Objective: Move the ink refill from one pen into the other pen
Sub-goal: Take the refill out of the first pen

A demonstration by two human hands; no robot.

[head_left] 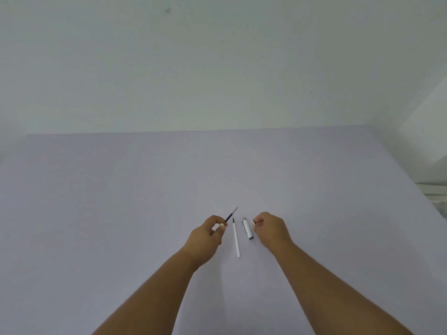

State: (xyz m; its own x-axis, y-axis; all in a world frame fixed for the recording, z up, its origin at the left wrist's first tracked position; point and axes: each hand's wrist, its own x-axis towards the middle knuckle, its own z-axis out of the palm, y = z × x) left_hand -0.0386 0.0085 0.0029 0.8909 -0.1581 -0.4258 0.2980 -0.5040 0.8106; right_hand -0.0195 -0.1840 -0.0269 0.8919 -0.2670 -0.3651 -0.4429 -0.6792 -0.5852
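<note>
A thin dark ink refill (pixel 231 215) with a pale pointed tip sticks up and to the right out of my left hand (pixel 210 234), which is closed on its lower end. A slim white pen (pixel 236 239) with a dark tip lies on the table between my hands, tip pointing away. To its right lies a short white pen barrel section (pixel 248 228) with a silver end. My right hand (pixel 271 228) pinches a small silvery pen part (pixel 254 222) just right of that barrel.
The pale lilac table (pixel 121 201) stretches out to a white wall behind. Its right edge runs diagonally past a white ledge (pixel 435 189) at the far right.
</note>
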